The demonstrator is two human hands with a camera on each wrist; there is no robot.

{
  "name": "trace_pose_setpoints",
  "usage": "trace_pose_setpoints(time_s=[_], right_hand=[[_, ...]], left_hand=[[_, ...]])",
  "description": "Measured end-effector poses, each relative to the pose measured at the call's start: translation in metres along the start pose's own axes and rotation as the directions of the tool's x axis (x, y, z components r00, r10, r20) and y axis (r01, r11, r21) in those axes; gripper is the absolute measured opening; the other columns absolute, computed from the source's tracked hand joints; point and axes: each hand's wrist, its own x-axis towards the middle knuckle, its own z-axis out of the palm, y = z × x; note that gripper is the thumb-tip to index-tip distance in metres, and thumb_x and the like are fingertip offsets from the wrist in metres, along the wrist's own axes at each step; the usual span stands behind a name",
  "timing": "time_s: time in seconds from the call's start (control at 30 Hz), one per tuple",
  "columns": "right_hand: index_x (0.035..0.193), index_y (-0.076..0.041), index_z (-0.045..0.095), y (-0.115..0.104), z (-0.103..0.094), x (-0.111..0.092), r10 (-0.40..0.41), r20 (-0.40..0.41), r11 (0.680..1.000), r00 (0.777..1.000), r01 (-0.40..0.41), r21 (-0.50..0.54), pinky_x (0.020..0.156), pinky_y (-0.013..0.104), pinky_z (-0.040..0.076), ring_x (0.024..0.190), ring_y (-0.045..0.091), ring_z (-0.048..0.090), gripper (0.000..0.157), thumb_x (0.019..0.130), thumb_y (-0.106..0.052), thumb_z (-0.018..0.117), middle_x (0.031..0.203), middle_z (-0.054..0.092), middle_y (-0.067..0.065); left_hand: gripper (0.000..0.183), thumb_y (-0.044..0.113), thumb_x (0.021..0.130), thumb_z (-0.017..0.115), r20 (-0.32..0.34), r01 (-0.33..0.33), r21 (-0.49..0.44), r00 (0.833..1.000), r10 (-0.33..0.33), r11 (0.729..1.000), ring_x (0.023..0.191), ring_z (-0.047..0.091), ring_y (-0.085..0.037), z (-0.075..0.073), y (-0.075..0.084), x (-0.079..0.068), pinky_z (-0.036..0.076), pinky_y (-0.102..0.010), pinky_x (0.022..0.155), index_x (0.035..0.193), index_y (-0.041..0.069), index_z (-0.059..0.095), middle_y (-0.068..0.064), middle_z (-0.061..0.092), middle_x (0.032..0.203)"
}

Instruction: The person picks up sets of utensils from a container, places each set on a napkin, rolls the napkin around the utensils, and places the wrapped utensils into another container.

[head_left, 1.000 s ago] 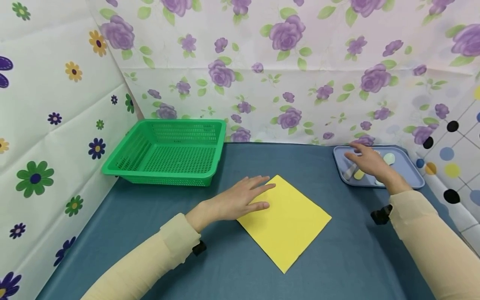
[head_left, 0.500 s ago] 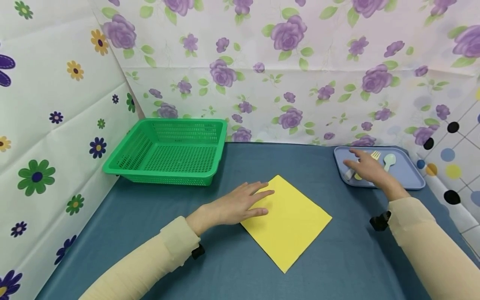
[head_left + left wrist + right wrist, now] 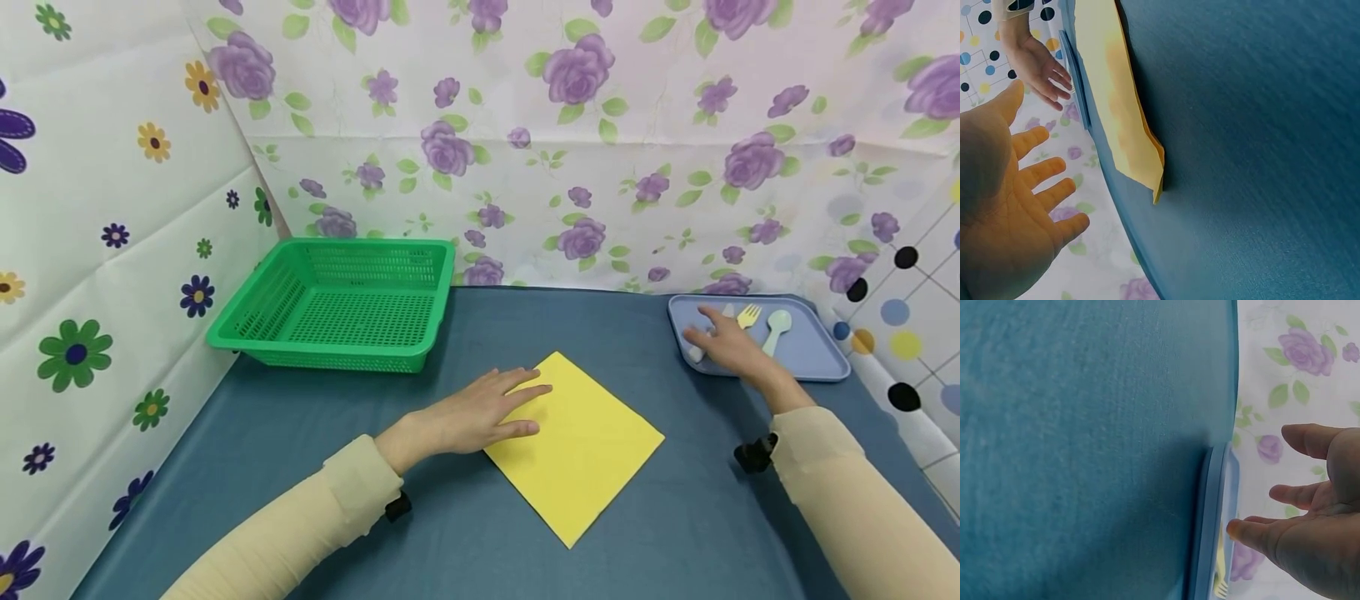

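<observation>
My left hand [image 3: 468, 414] hovers with spread fingers over the left corner of a folded yellow sheet [image 3: 588, 454], napkin-like and turned as a diamond. In the left wrist view its layered edge shows beside the hand [image 3: 1019, 206]. At the back right, my right hand [image 3: 738, 348] reaches over a blue tray [image 3: 819, 354], fingers extended and holding nothing. On that tray lie a yellow fork [image 3: 748, 316], a pale green spoon [image 3: 778, 323] and a whitish knife [image 3: 696, 353], partly hidden under the hand. The right wrist view shows the fork's tines [image 3: 1220, 588] below the fingertips.
A green perforated basket [image 3: 431, 337] stands at the back left, with nothing in it. Blue cloth [image 3: 480, 533] covers the table. Flower-printed sheets [image 3: 525, 217] hang along the back and left, and a dotted one [image 3: 930, 333] on the right.
My right hand has drawn slightly left and back toward me over the tray, uncovering the fork and spoon. The left hand has hardly moved.
</observation>
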Motion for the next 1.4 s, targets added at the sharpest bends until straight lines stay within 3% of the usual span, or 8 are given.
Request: trace_pose_setpoints(time_s=[0.3,0.7,1.07,1.4], right_hand=[[0.162,0.010,0.005,0.005,0.007,0.004,0.003,-0.013,1.000,1.000,-0.004,-0.010,0.112,0.075,0.027,0.144,0.064,0.021,0.078,0.112,-0.035,0.046,0.161,0.012,0.044],[0.159,0.015,0.011,0.003,0.007,0.003,0.005,0.011,0.991,1.000,-0.004,-0.131,0.112,0.076,0.025,0.143,0.065,0.018,0.075,0.112,-0.030,0.048,0.157,0.013,0.048],[0.149,0.024,0.030,0.008,0.012,0.008,-0.093,-0.056,0.966,0.994,0.077,-0.248,0.108,0.073,0.033,0.133,0.065,0.036,0.058,0.101,-0.004,0.048,0.143,0.035,0.051],[0.139,0.027,0.043,0.010,0.011,0.006,-0.144,-0.065,0.942,0.987,0.117,-0.315,0.107,0.073,0.035,0.130,0.066,0.037,0.051,0.098,-0.001,0.053,0.136,0.041,0.052]], left_hand=[[0.065,0.054,0.110,0.043,0.003,0.010,0.010,1.000,-0.010,1.000,0.159,0.016,-0.019,0.000,0.002,0.002,0.010,-0.048,0.129,0.166,0.026,0.028,-0.005,0.022,0.173],[0.065,0.054,0.110,0.044,0.008,0.013,0.007,1.000,-0.013,1.000,0.159,0.016,-0.018,0.000,0.003,0.003,0.010,-0.047,0.129,0.166,0.027,0.028,-0.004,0.022,0.172],[0.065,0.054,0.110,0.043,0.009,0.007,0.006,1.000,-0.007,1.000,0.159,0.016,-0.018,0.000,0.004,0.004,0.010,-0.048,0.129,0.167,0.026,0.028,-0.003,0.022,0.173],[0.065,0.052,0.110,0.045,0.009,0.001,0.010,1.000,-0.001,1.000,0.159,0.017,-0.019,0.001,0.003,0.005,0.011,-0.048,0.129,0.166,0.025,0.028,-0.005,0.022,0.172]])
